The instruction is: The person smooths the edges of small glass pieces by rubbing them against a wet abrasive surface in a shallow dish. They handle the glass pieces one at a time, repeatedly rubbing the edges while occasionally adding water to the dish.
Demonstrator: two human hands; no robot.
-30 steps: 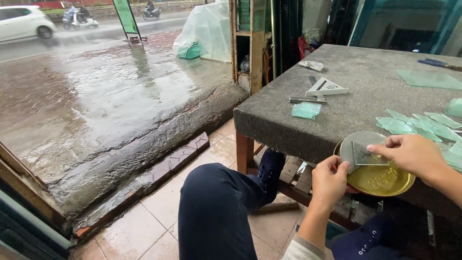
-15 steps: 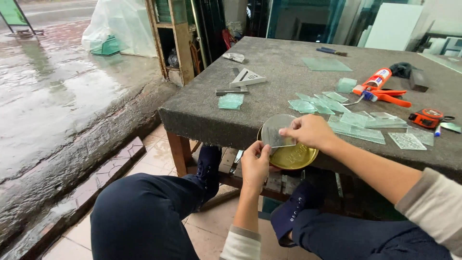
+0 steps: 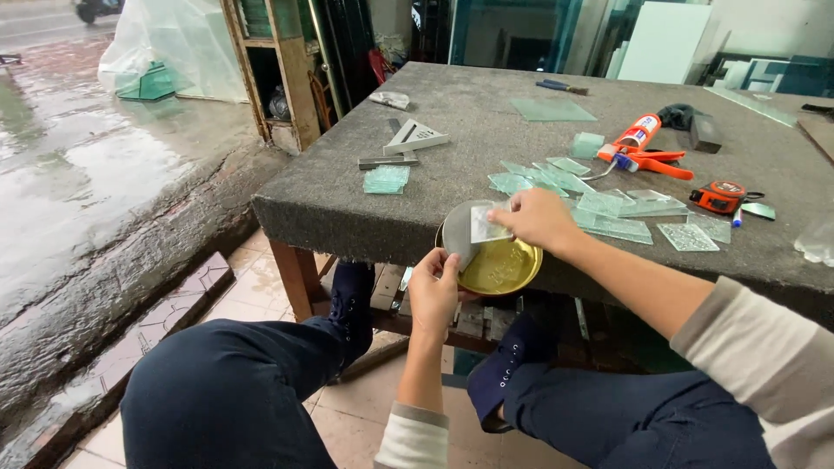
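We are sitting at the near edge of the bench (image 3: 365,200), and everything here is placed from the brass-coloured dish (image 3: 502,266) that hangs just off that edge. Our left hand (image 3: 433,293) holds the dish from below and to its left, fingers wrapped on its rim. Our right hand (image 3: 537,219) comes over the top of the dish, its fingers pinched narrow on a small pane of patterned glass (image 3: 486,224), which lies tilted across a round glass disc (image 3: 460,233) resting in the dish's upper left.

We judge the small pane light and stiff, but brittle, with cut edges that could bite; it is best taken by two opposite edges with fingertip pads, not pressed on its face. The round disc looks just as fragile and likely slick, so it should be carried from beneath by the dish, not lifted on its own. The dish itself seems rigid and light enough for one hand at the rim.

Beyond the dish, up on the bench, lie scattered glass offcuts (image 3: 565,178). Farther right of them sit an orange caulking gun (image 3: 647,152) and a tape measure (image 3: 719,196). Up and left of the dish rests a metal set square (image 3: 413,137) beside a small stack of glass squares (image 3: 386,179).
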